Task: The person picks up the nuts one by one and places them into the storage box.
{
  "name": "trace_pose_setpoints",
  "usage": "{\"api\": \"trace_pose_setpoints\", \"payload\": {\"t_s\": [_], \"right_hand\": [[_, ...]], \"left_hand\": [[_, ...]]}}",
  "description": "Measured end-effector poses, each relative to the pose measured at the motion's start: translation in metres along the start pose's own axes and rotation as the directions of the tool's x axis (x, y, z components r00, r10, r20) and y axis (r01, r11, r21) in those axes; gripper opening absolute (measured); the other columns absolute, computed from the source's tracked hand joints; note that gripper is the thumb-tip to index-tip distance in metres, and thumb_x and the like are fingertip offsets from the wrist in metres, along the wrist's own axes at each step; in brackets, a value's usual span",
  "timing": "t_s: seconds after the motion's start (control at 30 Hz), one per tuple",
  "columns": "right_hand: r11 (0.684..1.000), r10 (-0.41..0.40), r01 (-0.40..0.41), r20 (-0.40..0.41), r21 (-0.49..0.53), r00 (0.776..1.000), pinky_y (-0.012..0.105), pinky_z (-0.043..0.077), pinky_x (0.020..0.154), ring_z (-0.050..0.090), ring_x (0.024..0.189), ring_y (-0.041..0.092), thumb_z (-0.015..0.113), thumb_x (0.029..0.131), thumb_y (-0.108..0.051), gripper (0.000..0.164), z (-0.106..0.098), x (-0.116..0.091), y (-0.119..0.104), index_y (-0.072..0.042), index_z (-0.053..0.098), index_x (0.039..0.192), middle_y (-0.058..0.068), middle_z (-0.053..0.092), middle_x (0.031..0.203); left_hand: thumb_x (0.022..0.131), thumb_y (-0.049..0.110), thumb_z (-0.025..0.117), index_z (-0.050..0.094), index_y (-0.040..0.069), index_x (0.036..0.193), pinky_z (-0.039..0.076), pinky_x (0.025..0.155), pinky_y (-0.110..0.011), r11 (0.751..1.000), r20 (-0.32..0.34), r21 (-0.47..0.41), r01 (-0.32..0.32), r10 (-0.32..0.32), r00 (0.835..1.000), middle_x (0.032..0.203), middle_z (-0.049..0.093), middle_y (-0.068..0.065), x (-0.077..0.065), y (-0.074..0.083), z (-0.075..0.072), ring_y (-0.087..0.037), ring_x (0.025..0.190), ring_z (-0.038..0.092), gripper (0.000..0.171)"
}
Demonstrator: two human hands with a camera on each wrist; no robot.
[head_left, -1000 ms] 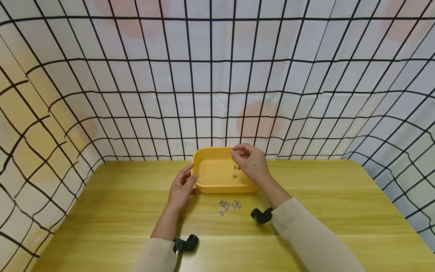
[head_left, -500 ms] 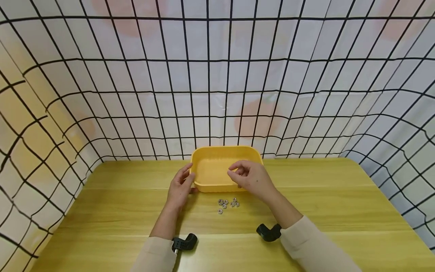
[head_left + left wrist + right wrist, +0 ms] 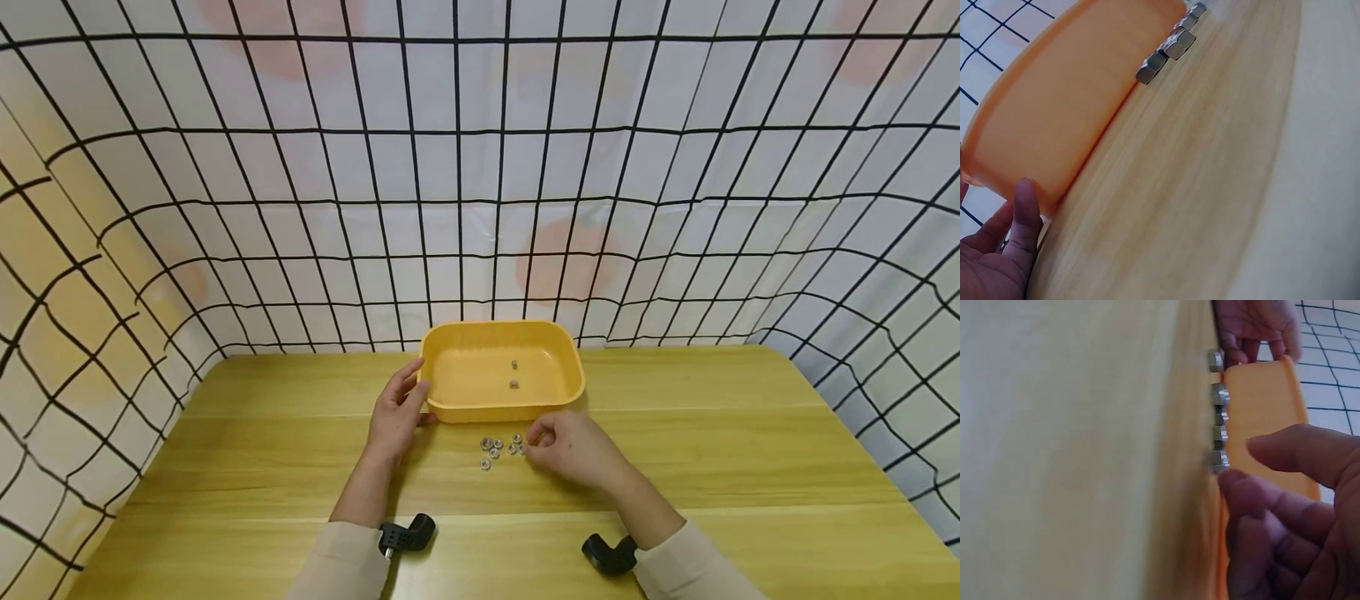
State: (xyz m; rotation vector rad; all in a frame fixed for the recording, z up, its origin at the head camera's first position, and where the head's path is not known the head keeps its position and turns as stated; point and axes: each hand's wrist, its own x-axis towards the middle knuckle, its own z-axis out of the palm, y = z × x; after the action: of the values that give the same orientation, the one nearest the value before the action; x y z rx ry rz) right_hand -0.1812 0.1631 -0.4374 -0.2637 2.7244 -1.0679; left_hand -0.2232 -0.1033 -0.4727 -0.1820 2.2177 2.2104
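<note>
A yellow tray stands at the back of the table, orange in the wrist views. My left hand rests against its left end, thumb lying straight up the outer wall. Several metal hex nuts lie in a loose cluster in front of the tray, and two small metal pieces lie inside it. My right hand is at the right side of the cluster. In the right wrist view its index fingertip is right at the nearest nut, with the thumb held apart from it.
A black wire grid with a pale printed sheet encloses the wooden table at the back and sides, close behind the tray. Black wrist mounts sit at both cuffs.
My right hand has come from over the tray back toward me and down to the nuts in front of it, its thumb and index finger now apart. The left hand stays at the tray.
</note>
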Motion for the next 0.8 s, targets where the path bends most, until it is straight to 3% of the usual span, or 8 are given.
{"api": "trace_pose_setpoints", "payload": {"t_s": [0.4,0.8], "right_hand": [[0.985,-0.034,0.02,-0.079,-0.169,0.996,0.024,0.045,0.061,0.054,0.062,0.006,0.081,0.078,-0.02,0.013,0.022,0.006,0.0,-0.021,0.068,0.077,-0.011,0.06,0.066],[0.984,-0.059,0.046,-0.066,-0.174,0.996,0.026,0.048,0.063,0.056,0.063,0.005,0.083,0.08,-0.022,0.017,0.026,0.007,-0.006,-0.021,0.067,0.076,-0.012,0.061,0.066]], "left_hand": [[0.105,0.022,0.059,0.052,0.021,0.151,0.061,0.075,-0.028,1.0,-0.005,-0.014,0.004,-0.004,1.0,0.15,0.049,-0.021,-0.002,0.001,-0.001,-0.034,0.115,0.06,0.047],[0.105,0.019,0.058,0.052,0.019,0.151,0.061,0.073,-0.027,1.0,-0.002,-0.024,0.0,0.0,1.0,0.147,0.051,-0.021,-0.001,-0.001,0.0,-0.032,0.11,0.062,0.046]]}}
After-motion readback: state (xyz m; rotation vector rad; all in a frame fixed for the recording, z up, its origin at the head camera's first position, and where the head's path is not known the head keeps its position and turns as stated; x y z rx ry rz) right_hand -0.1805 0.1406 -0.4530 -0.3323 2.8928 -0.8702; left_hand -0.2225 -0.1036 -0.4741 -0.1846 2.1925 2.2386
